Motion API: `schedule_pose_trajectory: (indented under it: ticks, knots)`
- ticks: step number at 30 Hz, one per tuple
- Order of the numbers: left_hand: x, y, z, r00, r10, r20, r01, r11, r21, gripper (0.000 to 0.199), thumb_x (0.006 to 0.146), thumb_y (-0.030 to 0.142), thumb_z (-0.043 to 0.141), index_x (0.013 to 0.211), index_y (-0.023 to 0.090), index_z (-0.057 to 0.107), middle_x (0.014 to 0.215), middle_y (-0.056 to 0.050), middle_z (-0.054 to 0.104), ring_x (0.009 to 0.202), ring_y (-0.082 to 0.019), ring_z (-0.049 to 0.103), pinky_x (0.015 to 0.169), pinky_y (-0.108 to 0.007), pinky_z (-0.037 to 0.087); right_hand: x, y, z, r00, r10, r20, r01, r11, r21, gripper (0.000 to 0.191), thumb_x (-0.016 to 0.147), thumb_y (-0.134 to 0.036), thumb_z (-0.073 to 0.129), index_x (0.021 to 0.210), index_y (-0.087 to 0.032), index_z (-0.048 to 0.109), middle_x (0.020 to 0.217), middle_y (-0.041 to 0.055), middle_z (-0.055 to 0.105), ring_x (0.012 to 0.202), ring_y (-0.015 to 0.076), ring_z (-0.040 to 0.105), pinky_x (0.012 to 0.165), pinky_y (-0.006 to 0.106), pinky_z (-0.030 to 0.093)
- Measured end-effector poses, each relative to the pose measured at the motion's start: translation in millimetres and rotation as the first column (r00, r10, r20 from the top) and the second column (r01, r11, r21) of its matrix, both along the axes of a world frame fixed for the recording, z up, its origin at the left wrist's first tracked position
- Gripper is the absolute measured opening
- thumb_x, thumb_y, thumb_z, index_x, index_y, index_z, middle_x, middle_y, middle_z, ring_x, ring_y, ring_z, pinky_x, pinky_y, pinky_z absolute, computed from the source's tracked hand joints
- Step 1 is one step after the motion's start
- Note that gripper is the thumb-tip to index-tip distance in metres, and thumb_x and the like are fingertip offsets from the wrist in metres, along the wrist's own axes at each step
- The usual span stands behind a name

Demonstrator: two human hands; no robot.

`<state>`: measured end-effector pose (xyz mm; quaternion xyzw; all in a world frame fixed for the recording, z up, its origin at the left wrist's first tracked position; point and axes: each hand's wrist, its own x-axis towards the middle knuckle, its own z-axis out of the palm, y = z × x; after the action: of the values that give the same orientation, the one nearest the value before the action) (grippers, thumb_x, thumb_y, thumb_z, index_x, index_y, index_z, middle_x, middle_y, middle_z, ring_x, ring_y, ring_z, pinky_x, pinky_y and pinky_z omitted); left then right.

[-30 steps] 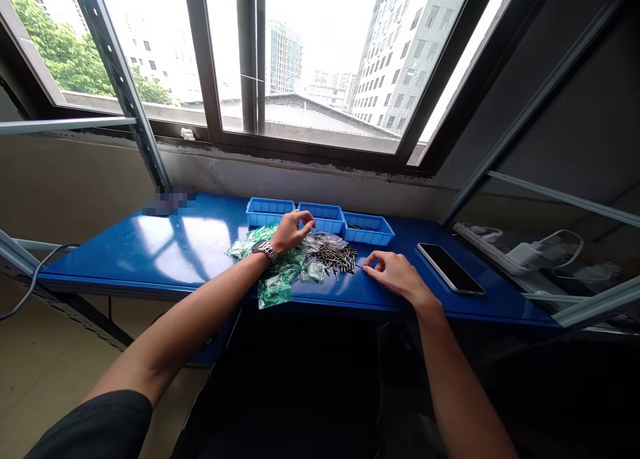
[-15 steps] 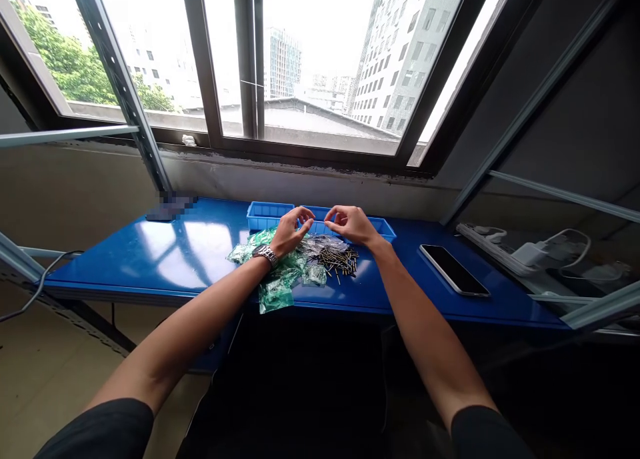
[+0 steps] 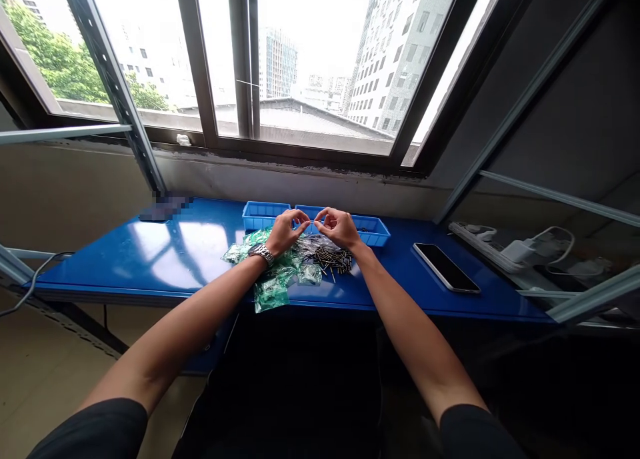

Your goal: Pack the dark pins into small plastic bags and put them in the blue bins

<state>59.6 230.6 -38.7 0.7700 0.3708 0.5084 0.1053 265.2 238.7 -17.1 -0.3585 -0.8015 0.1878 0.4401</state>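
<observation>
Between my pinched fingertips, by the blue bins (image 3: 367, 238): one thin piece (image 3: 312, 222).
It seems to run crosswise, left hand (image 3: 285, 232) and right hand (image 3: 341, 230) equally near, each gripping an end; the loose pins (image 3: 333, 260) lie nearer me.

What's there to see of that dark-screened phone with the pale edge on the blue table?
The flat, dark-screened phone has rounded corners and a pale, smooth rim. Its screen looks glassy and unlit. It lies face up, slanted, on the shiny blue table, right of the dark metal-looking pins. Only the table touches it.
</observation>
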Motion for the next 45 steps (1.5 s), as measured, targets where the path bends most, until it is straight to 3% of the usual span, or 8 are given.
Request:
schedule_pose_trajectory:
  ticks: [9, 26, 38, 45]
  knots:
    - [-0.1, 1.2, -1.3, 0.999, -0.043, -0.004, 0.043, 0.999, 0.014, 0.009, 0.094, 0.028, 0.072, 0.091, 0.019, 0.073, 0.086, -0.004, 0.072, 0.081, -0.019, 0.062, 0.070, -0.031, 0.047, 0.3, -2.8, -0.1, 1.000, 0.002, -0.031, -0.003, 1.000, -0.017, 0.025, 0.085, -0.040, 0.072, 0.092, -0.016, 0.069, 0.059, -0.0050, 0.047, 0.051, 0.0099, 0.041, 0.051, 0.025, 0.037]
    - [-0.2, 1.0, -0.3, 0.999, -0.022, 0.034, 0.021, 0.999, 0.024, 0.013, 0.097, 0.030, 0.068, 0.091, 0.019, 0.069, 0.085, -0.004, 0.071, 0.077, -0.018, 0.062, 0.068, -0.031, 0.046, 1.1, -2.0, -1.2, 1.000, 0.015, 0.022, -0.014, 0.998, -0.058, 0.026, 0.085, -0.042, 0.071, 0.091, -0.016, 0.071, 0.060, -0.0032, 0.050, 0.052, 0.0112, 0.043, 0.050, 0.026, 0.036]
    - [0.4, 2.0, -4.9, 0.993, -0.081, -0.090, 0.082, 0.997, 0.005, 0.009, 0.094, 0.028, 0.070, 0.092, 0.020, 0.069, 0.089, -0.004, 0.073, 0.084, -0.020, 0.062, 0.074, -0.032, 0.048, -4.9, -3.1, -4.4, 0.997, 0.060, -0.052, -0.064, 0.996, -0.064, 0.030, 0.085, -0.045, 0.073, 0.093, -0.016, 0.069, 0.060, -0.0048, 0.048, 0.052, 0.0103, 0.040, 0.050, 0.025, 0.034]
    - [0.7, 0.3, -1.7, 0.999, -0.034, -0.003, 0.034, 0.999, 0.011, 0.013, 0.096, 0.031, 0.066, 0.093, 0.019, 0.068, 0.087, -0.004, 0.072, 0.079, -0.018, 0.062, 0.069, -0.031, 0.047, -1.2, -5.1, -0.5, 0.999, 0.017, -0.037, -0.020, 0.998, -0.067, 0.030, 0.086, -0.046, 0.071, 0.094, -0.016, 0.070, 0.057, -0.0047, 0.048, 0.050, 0.0104, 0.038, 0.050, 0.025, 0.031]
